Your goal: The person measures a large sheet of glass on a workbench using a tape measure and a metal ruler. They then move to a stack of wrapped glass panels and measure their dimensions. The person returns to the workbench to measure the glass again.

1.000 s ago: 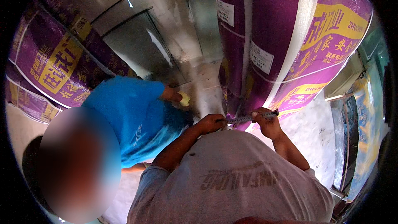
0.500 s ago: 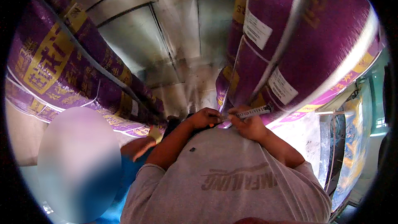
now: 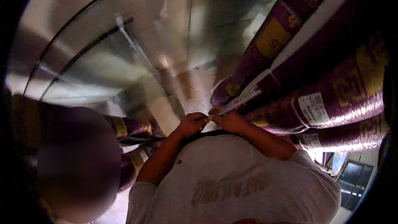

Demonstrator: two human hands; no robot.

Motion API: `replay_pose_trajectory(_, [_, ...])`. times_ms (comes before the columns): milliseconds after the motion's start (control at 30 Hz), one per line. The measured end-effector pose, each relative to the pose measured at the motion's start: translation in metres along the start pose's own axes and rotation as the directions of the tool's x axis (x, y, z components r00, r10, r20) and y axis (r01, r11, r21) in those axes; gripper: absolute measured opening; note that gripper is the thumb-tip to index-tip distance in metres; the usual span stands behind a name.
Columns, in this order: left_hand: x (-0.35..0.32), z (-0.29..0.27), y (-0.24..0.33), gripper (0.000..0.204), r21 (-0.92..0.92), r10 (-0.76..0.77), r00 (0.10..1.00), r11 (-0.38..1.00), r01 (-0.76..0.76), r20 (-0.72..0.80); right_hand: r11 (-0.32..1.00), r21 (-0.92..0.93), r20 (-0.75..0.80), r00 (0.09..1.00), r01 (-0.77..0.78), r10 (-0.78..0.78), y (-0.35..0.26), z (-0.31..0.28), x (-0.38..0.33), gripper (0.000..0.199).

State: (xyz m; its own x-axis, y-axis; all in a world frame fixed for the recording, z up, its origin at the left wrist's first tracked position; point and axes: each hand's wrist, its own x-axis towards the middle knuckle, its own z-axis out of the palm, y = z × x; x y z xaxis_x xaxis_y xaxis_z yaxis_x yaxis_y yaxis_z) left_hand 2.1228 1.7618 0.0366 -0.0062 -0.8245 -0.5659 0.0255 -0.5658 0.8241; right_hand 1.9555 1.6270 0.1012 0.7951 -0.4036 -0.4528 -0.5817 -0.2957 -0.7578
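Both my hands meet in front of my waist. My right hand [image 3: 229,120] is closed around a measuring tape [image 3: 242,101], a white strip with fine marks that juts out past the fingers, up and to the right. Close against it, my left hand [image 3: 193,123] is closed, its fingertips touching the right hand's. A small orange bit shows under the left fingers, but what they grip is hidden. Just beyond the tape stands a purple wrapped roll [image 3: 275,79] with yellow patches.
More purple rolls [image 3: 344,112] with white labels and cords line the right side, and others [image 3: 132,127] stand at the left. A blurred oval [image 3: 78,166] covers the lower left. Ahead lies a pale tiled floor [image 3: 153,91].
My view has turned to the right and the picture is darker. The rolls and the co-worker's arm have shifted; that arm no longer shows. My hands have moved slightly left, still together.
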Motion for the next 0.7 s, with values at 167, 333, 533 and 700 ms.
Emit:
replay_pose_trajectory(167, [0.049, -0.037, -0.067, 0.033, -0.166, 0.039, 0.995, 0.985, -0.055, -0.094, 0.995, 0.048, -0.007, 0.996, -0.086, 0.086, 0.039, 0.045, 0.092, 0.031])
replay_pose_trajectory(333, [0.045, -0.071, -0.057, 0.030, -0.040, -0.130, 0.970, 0.991, 0.125, -0.205, 0.938, 0.343, -0.113, 0.989, -0.055, 0.100, 0.064, 0.061, 0.141, 0.031])
replay_pose_trajectory(533, [-0.004, -0.160, -0.173, 0.020, 0.464, 0.025, 0.972, 0.881, 0.089, -0.234, 0.786, 0.616, -0.280, 0.921, -0.043, 0.270, 0.138, 0.020, 0.241, 0.028])
replay_pose_trajectory(700, [-0.022, -0.187, -0.172, 0.024, 0.353, -0.171, 0.872, 0.866, 0.355, -0.459, 0.430, 0.903, -0.214, 0.864, -0.002, 0.455, 0.086, -0.012, 0.292, 0.025])
